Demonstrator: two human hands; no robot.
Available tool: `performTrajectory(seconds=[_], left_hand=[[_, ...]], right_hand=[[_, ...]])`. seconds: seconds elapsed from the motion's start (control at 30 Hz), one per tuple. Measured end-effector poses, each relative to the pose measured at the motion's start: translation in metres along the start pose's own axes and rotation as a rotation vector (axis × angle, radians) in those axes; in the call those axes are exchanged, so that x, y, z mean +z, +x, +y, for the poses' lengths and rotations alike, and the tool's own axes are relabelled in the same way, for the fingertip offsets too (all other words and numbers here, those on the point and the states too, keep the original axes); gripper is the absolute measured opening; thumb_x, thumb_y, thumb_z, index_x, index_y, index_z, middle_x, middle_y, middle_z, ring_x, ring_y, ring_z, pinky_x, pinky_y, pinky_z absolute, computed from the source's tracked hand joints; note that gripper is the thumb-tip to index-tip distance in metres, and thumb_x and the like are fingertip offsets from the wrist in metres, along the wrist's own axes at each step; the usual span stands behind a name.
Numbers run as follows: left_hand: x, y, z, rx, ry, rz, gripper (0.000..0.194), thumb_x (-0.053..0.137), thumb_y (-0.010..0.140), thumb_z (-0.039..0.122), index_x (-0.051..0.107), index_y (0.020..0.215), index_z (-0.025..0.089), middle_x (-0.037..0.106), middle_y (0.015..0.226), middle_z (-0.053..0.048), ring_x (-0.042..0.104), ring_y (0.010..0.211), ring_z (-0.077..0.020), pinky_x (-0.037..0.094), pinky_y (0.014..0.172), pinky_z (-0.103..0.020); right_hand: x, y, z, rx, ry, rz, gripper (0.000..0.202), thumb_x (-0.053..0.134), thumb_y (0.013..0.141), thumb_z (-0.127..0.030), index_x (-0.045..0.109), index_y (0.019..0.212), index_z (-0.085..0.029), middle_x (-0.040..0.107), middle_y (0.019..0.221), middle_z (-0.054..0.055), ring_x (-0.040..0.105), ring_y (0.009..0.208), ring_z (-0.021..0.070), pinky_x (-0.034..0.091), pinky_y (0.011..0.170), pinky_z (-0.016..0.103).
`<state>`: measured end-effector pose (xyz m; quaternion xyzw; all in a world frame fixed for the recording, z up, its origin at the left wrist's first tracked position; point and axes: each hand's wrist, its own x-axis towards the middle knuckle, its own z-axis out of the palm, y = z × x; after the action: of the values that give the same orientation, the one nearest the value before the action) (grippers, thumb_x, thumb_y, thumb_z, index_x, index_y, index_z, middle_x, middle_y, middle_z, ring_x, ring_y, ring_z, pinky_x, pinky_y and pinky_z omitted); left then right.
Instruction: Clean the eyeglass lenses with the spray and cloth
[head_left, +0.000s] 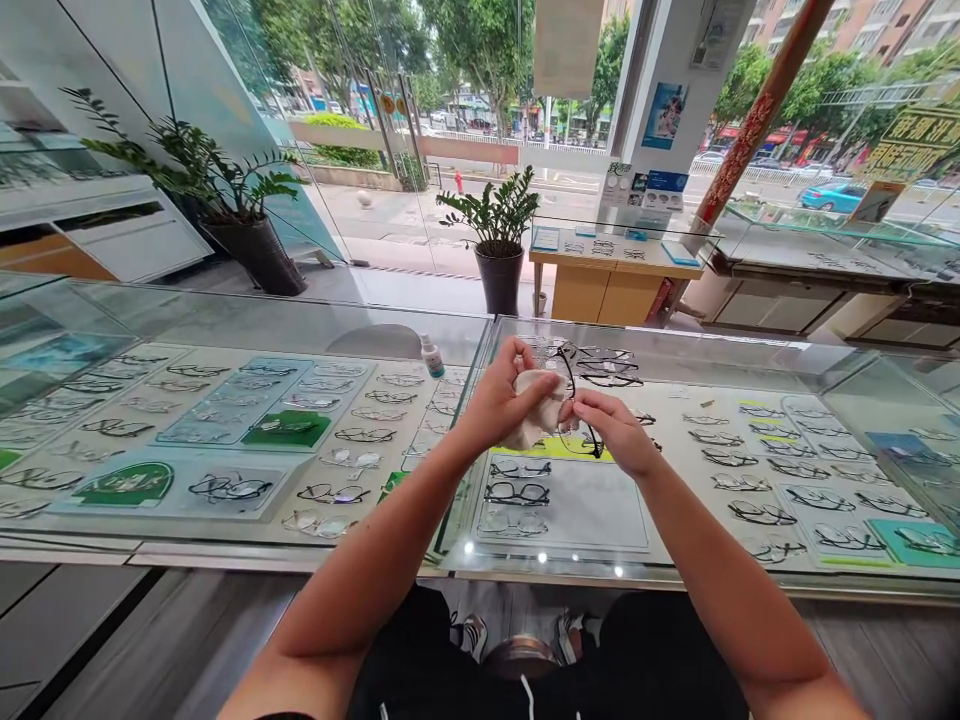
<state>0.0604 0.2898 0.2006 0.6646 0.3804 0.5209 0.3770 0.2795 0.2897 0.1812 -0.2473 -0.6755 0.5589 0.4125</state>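
My left hand (pixel 511 392) is closed around a pale beige cloth (pixel 534 412), which is bunched over part of a pair of glasses. The dark frame of the glasses (pixel 571 375) stands out between my hands, above the display case. Pinched at the frame's right side is my right hand (pixel 613 428), with the fingertips near the cloth. The cloth and fingers hide much of the lenses. Several folded glasses (pixel 604 365) lie beyond my hands, and a black-framed pair (pixel 517 493) lies below them inside the case.
A glass display case (pixel 562 572) with rows of glasses spans the front. A small white bottle (pixel 431 356) stands on the glass left of my hands. Potted plants (pixel 501 275) and a wooden cabinet (pixel 600 290) stand beyond, before large windows.
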Motion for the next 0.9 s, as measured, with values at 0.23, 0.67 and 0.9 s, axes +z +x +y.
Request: performTrajectory(seconds=[0.23,0.67,0.9], left_hand=[[0.004,0.003,-0.001,0.257,0.365,0.355,0.044,0.087,0.087,0.042,0.047,0.096,0.024,0.054,0.093,0.001,0.052,0.082,-0.0159,0.044,0.077,-0.032],[0.014,-0.012,0.025,-0.108,0.263,0.152,0.050,0.064,0.098,0.070,0.067,0.093,0.021,0.072,0.080,0.000,0.065,0.074,-0.0171,0.047,0.068,-0.029],[0.023,-0.006,0.015,-0.151,-0.233,-0.230,0.072,0.042,0.108,0.072,0.059,0.064,0.017,0.061,0.055,-0.003,0.063,0.058,-0.0154,0.052,0.066,-0.029]], right_hand=[[0.000,-0.002,-0.004,0.001,0.089,-0.072,0.031,0.062,0.106,-0.044,0.076,0.091,-0.022,0.072,0.091,0.006,0.066,0.096,0.0243,0.047,0.094,0.039],[0.011,-0.008,-0.019,-0.009,0.138,-0.072,0.033,0.067,0.104,-0.050,0.075,0.090,-0.021,0.074,0.093,0.007,0.063,0.087,0.0222,0.051,0.086,0.037],[0.009,-0.005,-0.011,0.040,0.144,-0.079,0.034,0.066,0.105,-0.052,0.075,0.091,-0.022,0.075,0.095,0.007,0.062,0.084,0.0217,0.050,0.082,0.038]])
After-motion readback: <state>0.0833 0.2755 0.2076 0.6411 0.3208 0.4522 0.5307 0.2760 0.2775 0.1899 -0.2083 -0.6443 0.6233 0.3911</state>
